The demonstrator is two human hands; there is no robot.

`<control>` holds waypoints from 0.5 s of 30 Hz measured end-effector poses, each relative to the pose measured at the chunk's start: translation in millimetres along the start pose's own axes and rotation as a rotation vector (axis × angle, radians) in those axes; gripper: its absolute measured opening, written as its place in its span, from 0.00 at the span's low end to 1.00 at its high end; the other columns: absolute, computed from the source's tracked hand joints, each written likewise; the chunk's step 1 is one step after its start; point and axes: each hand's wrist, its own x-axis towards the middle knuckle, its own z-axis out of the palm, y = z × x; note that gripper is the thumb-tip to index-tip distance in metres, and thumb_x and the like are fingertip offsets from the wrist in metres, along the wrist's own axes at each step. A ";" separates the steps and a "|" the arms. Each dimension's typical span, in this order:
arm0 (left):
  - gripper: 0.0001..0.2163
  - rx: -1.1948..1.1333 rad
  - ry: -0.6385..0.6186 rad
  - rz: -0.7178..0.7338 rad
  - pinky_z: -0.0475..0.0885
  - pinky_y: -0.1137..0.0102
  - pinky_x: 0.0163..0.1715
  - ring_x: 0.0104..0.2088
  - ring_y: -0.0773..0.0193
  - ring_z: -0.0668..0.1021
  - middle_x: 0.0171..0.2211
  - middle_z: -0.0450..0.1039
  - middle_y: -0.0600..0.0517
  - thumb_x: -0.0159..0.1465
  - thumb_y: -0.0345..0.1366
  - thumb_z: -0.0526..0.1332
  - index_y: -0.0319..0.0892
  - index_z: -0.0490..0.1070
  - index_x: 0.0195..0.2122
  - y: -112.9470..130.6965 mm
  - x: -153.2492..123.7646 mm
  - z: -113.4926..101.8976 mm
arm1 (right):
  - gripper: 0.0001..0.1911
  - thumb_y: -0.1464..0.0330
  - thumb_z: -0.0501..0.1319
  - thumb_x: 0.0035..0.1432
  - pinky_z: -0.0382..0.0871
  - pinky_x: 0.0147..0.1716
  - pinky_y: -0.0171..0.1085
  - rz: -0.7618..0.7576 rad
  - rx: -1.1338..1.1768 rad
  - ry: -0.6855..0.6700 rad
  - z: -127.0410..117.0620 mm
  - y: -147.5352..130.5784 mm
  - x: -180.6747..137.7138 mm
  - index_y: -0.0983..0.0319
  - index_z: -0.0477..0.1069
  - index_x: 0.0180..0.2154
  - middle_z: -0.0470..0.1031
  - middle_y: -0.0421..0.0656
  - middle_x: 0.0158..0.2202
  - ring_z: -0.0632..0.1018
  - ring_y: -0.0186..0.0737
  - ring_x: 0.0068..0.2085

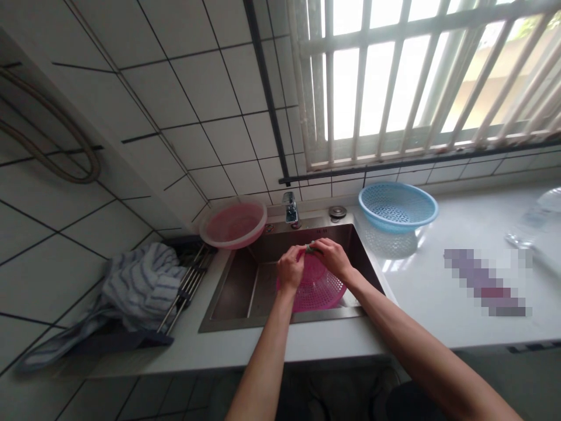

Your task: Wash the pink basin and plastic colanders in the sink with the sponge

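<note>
Over the steel sink (236, 292) I hold a pink plastic colander (318, 289), tilted toward me. My left hand (290, 270) is closed on its near left rim. My right hand (332, 257) is closed at the top rim, pinching a small greenish thing (309, 248) that I cannot name. The tap (290, 208) stands just behind my hands.
A pink basin (234, 224) rests at the sink's back left corner. A blue colander (397, 204) sits on the white counter (438, 316) to the right, a clear bottle (532, 219) farther right. A striped cloth (140, 283) lies on a dish rack (184, 286) at left.
</note>
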 end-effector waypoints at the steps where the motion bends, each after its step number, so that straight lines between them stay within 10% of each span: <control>1: 0.05 -0.004 0.012 -0.005 0.74 0.70 0.41 0.40 0.62 0.84 0.42 0.83 0.53 0.70 0.34 0.64 0.50 0.79 0.43 -0.9 0.2 0.2 | 0.09 0.73 0.66 0.66 0.75 0.48 0.38 -0.012 0.005 -0.009 0.0 -0.5 0.1 0.56 0.81 0.46 0.83 0.44 0.45 0.82 0.42 0.46; 10: 0.05 -0.050 0.007 -0.016 0.75 0.70 0.42 0.41 0.61 0.84 0.42 0.83 0.53 0.70 0.34 0.64 0.49 0.79 0.43 -1.7 -1.3 2.2 | 0.08 0.72 0.64 0.68 0.74 0.49 0.38 -0.040 -0.039 0.004 3.5 -2.3 -3.1 0.57 0.80 0.46 0.83 0.45 0.45 0.81 0.44 0.48; 15: 0.05 -0.059 0.275 -0.146 0.76 0.66 0.47 0.43 0.58 0.84 0.43 0.83 0.49 0.70 0.35 0.63 0.46 0.77 0.46 -11.8 -0.2 -5.4 | 0.08 0.68 0.63 0.70 0.74 0.48 0.40 0.082 -0.008 0.131 -6.6 11.3 -2.6 0.57 0.78 0.48 0.82 0.46 0.44 0.81 0.45 0.46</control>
